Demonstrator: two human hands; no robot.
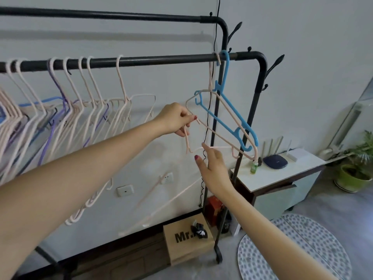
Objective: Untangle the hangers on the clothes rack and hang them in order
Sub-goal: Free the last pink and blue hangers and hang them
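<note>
Left hand (177, 118) grip pinches pink hanger (222, 128); right hand (212, 164) open at 5 o'clock. Unthread from blue hanger (234, 116) gently.

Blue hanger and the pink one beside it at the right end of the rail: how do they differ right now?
The blue hanger is thick, flat plastic; the pink hanger is thin and wiry. The left hand pinches the pink hanger's end; no hand grips the blue one. Both hook over the lower rail and hang tilted, crossing each other.
</note>
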